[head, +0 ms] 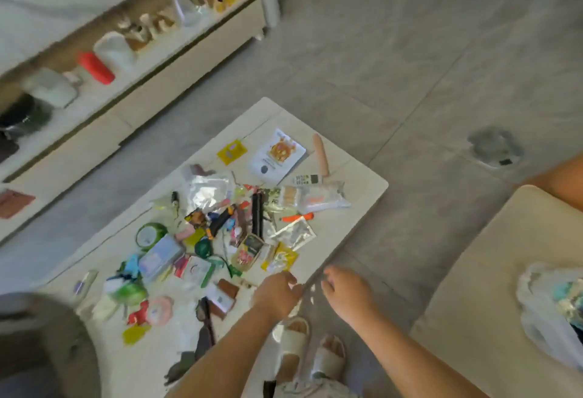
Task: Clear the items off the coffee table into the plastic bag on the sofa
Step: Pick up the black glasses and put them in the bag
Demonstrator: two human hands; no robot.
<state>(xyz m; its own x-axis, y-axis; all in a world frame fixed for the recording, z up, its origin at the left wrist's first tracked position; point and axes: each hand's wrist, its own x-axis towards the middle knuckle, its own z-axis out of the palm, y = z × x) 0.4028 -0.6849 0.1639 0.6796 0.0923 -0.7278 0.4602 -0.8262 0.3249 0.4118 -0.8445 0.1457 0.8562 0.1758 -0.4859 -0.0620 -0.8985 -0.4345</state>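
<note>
Left hand (276, 293) and right hand (345, 290) hang loosely curled, apart, holding nothing — coffee table (356, 205) runs near-left to far-right.

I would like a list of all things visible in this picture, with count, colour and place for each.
coffee table: one, white, centre.
small items: many, mixed colours, piled on the table; too blurred to count.
yellow packet: one, far part of the table.
booklet: one, white with orange picture, far part of the table.
remote: one, white, beside the booklet.
orange pen: one, right side of the pile.
tape roll: one, green, left side of the pile.
low cabinet: one, white, top left, with bottles and boxes on it.
sofa: one, beige, right.
plastic bag: one, clear, on the sofa, partly filled.
slippers: two, white, on the feet.
left hand: at the table's near edge, fingers curled; hold unclear.
right hand: past the edge, fingers loosely curled, seemingly empty.
</note>
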